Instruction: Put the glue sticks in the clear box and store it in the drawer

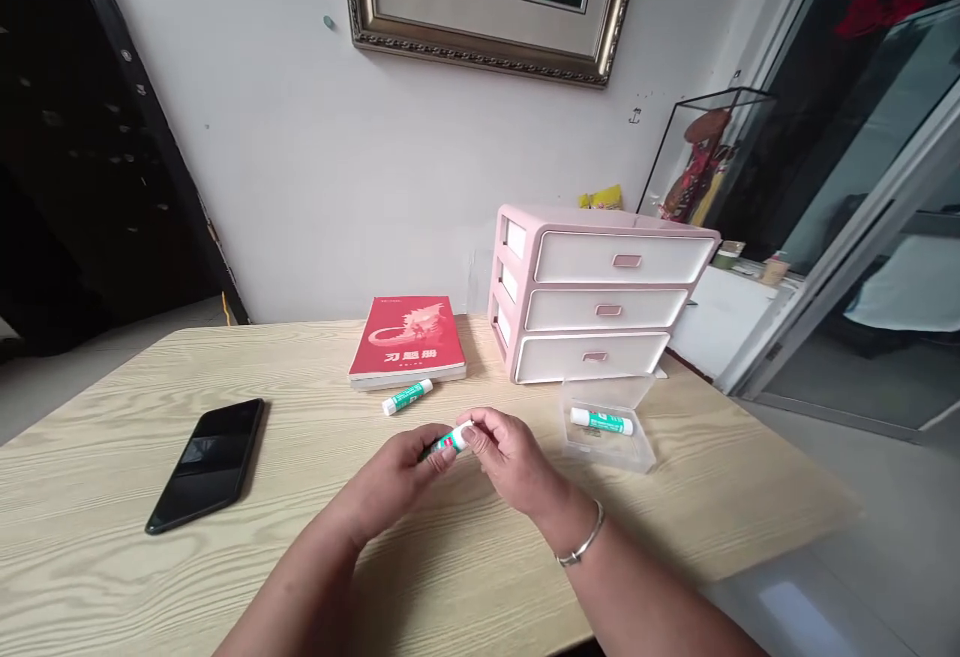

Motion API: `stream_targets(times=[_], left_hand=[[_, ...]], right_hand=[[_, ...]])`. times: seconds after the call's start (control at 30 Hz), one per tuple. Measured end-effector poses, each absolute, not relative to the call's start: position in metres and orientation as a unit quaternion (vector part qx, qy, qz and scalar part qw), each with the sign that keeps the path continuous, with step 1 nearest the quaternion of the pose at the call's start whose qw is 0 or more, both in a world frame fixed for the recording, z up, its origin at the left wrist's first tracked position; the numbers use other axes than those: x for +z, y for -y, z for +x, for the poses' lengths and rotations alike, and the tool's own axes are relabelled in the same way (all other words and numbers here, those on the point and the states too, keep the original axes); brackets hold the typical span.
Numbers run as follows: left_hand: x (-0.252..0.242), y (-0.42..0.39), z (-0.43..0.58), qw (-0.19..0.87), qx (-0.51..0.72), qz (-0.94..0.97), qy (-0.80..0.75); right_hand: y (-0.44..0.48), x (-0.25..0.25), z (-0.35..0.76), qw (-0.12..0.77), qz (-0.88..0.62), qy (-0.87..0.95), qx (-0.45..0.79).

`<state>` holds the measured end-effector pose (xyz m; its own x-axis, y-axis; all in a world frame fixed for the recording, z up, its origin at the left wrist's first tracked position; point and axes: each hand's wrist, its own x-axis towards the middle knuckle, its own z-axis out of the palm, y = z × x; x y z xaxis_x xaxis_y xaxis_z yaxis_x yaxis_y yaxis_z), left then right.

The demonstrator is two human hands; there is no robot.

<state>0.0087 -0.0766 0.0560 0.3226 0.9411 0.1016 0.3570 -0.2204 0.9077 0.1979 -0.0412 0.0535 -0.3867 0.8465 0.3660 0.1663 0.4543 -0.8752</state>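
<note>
Between my two hands is a green and white glue stick (pixel 448 443), held above the middle of the table. My left hand (pixel 401 472) is closed round its green body. At the white end, the thumb and fingers of my right hand (pixel 510 452) pinch the cap. A second glue stick (pixel 408 397) lies on the table in front of the red book (pixel 411 337). To the right, a third glue stick (pixel 602 422) rests in a clear plastic box (pixel 637 455) with its lid raised.
A pink and white drawer unit (pixel 600 310) stands at the back right, its drawers closed. On the left of the wooden table (pixel 315 377) lies a black phone (pixel 208 464). A framed picture (pixel 480 55) hangs on the wall behind.
</note>
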Motion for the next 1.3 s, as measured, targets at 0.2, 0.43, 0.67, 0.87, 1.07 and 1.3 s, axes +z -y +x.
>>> stream_targets(times=[0.2, 0.43, 0.67, 0.87, 1.07, 1.3], left_hand=[[0.054, 0.074, 0.021, 0.261, 0.299, 0.731, -0.555], [0.076, 0.081, 0.012, 0.428, 0.448, 0.56, -0.55], [0.074, 0.079, 0.005, 0.43, 0.547, 0.43, -0.575], [0.074, 0.081, 0.002, 0.438, 0.579, 0.407, -0.554], [0.074, 0.082, 0.014, 0.434, 0.473, 0.523, -0.561], [0.073, 0.091, 0.032, 0.53, 0.421, 0.615, -0.406]], right_hand=[[0.027, 0.028, 0.19, 0.402, -0.432, 0.627, 0.509], [0.032, 0.041, 0.196, 0.462, -0.421, 0.626, 0.467], [0.029, 0.031, 0.193, 0.447, -0.425, 0.669, 0.414], [0.037, 0.043, 0.191, 0.456, -0.409, 0.67, 0.419], [0.053, 0.054, 0.184, 0.455, -0.324, 0.709, 0.43], [0.065, 0.04, 0.184, 0.476, -0.346, 0.713, 0.382]])
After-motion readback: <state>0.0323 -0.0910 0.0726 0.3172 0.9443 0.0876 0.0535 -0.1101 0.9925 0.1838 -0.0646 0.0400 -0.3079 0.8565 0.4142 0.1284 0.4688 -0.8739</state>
